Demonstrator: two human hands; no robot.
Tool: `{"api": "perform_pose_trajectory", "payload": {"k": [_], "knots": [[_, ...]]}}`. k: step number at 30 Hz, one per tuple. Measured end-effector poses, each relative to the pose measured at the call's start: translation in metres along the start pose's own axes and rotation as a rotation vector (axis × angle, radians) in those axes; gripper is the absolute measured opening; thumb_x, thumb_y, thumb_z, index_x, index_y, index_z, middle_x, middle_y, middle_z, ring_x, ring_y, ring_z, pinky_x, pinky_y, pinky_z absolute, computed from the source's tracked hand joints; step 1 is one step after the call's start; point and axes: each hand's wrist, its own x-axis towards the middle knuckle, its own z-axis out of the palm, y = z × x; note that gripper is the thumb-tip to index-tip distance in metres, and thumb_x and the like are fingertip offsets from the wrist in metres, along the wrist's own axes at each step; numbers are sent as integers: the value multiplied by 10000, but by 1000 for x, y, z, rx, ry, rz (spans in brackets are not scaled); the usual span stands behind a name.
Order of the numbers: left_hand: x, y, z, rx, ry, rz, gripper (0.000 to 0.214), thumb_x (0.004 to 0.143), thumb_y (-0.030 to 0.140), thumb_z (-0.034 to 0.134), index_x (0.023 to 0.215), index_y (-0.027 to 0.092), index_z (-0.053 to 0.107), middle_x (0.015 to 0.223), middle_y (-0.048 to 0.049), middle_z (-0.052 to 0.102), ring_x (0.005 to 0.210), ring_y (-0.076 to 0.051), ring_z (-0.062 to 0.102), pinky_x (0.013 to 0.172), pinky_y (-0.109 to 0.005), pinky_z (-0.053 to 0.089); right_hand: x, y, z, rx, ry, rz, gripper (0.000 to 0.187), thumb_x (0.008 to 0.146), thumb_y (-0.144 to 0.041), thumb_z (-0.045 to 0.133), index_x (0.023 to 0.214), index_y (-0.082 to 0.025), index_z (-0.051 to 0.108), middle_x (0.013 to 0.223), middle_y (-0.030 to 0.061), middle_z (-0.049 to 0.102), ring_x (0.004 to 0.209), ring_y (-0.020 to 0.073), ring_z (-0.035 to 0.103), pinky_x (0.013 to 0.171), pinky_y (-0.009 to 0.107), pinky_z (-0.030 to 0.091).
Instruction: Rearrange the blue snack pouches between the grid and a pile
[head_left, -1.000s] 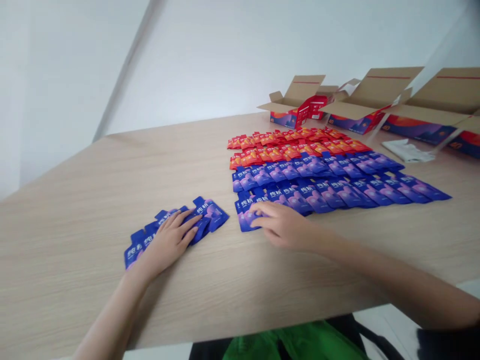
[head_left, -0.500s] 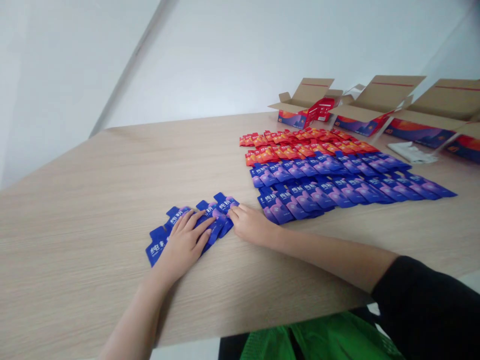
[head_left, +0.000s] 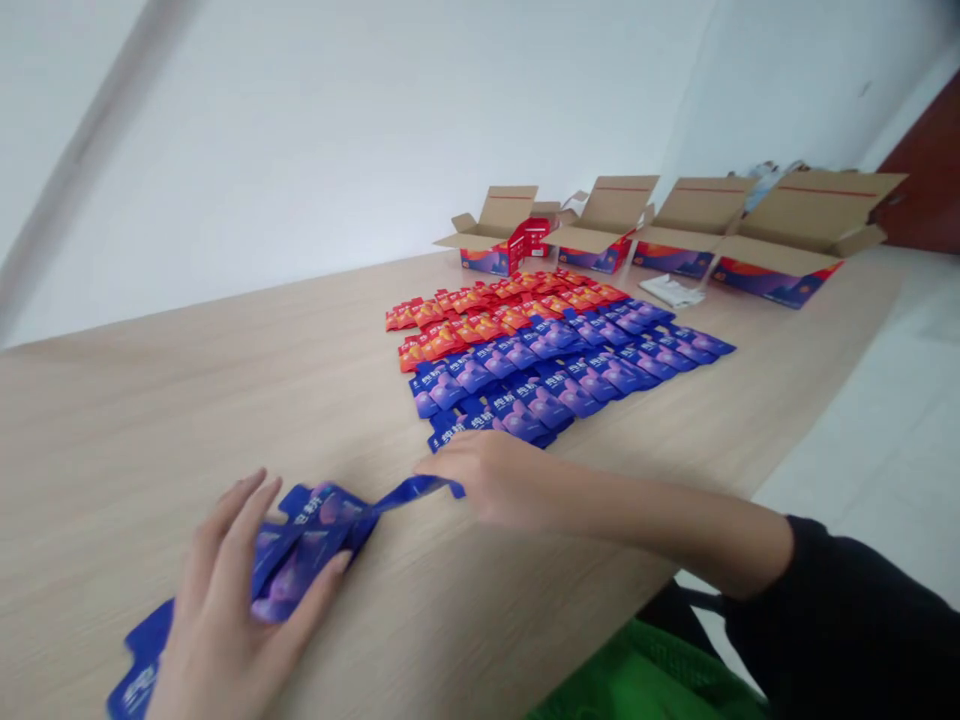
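Blue sachets (head_left: 307,560) with purple print lie overlapped near the table's front left. Over them rests my left hand (head_left: 240,600), its fingers spread, touching the pile. My right hand (head_left: 480,475) is closed on the end of a blue sachet (head_left: 409,492), lifted and seen nearly edge-on, its left end still at the pile. Just beyond my right hand are two overlapped rows of blue sachets (head_left: 577,385), with two rows of red sachets (head_left: 480,320) behind them.
Several open cardboard boxes (head_left: 780,265) with coloured fronts stand along the back right of the wooden table (head_left: 187,400). A white packet (head_left: 671,290) lies in front of them. Green fabric (head_left: 645,680) shows below the table's front edge.
My right hand has drawn a sachet up and to the right from the pile. My left hand's fingers have spread and lifted a little. The view has swung right.
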Motion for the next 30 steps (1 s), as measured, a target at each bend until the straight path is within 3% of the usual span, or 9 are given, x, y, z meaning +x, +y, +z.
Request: {"api": "perform_pose_trajectory", "payload": {"k": [4,7,10,13,16,20,23,26,30], "knots": [[22,47,17,-87,-195,275,330,877,497,562,1173,374,640,1025,-16,761,962,-296,719,901,-505,593,-37,6,-24,24,-44,-107,471,778,33,503,1207,-103,641,1121,121,715,1021,217,654,931,326,499],[40,81,33,-201,-226,378,220,906,395,536,1003,334,724,897,-15,781,775,-230,748,699,-330,645,-61,17,-35,75,23,-123,454,807,20,503,1238,-61,623,1208,140,686,1097,212,631,997,310,469],[56,105,45,-288,-261,355,220,910,367,547,998,320,743,884,-19,783,707,-200,744,603,-249,626,-86,33,-49,216,207,4,366,903,-64,516,1254,-99,614,1236,111,680,1162,172,611,1023,277,448],[69,120,56,-325,-404,310,205,912,358,580,1043,328,735,919,4,784,746,-187,750,640,-226,621,-114,50,-63,336,328,155,344,927,-216,603,1267,-159,602,1220,84,688,1113,168,643,959,274,483],[82,140,72,-367,-547,348,220,938,318,550,1086,340,712,982,18,776,827,-177,747,705,-233,619,-144,66,-72,386,349,230,246,907,-236,644,1146,-179,652,1042,42,732,907,148,690,792,237,525],[104,179,106,-346,-466,347,274,942,325,533,1198,340,628,1144,-3,728,1023,-209,704,872,-347,605,-188,90,-83,367,480,282,115,935,-185,589,998,-180,685,935,25,747,843,134,704,761,229,543],[125,205,139,-320,-406,249,368,952,338,484,1312,268,514,1262,-75,646,1160,-240,629,970,-438,557,-222,114,-94,221,730,405,138,937,-219,586,974,-210,719,926,19,759,838,148,722,743,241,573],[144,228,175,-331,-438,266,343,945,282,447,1271,209,524,1274,-113,595,1199,-236,582,1044,-453,498,-250,145,-102,-38,973,554,170,926,-240,594,1008,-249,741,982,20,763,856,180,734,780,295,602],[156,257,222,-269,-499,374,415,920,211,443,1325,153,515,1420,-163,471,1341,-276,457,1139,-483,392,-266,192,-94,-306,1003,552,251,923,-169,539,1055,-241,740,1039,26,764,913,198,740,828,321,612]]}}
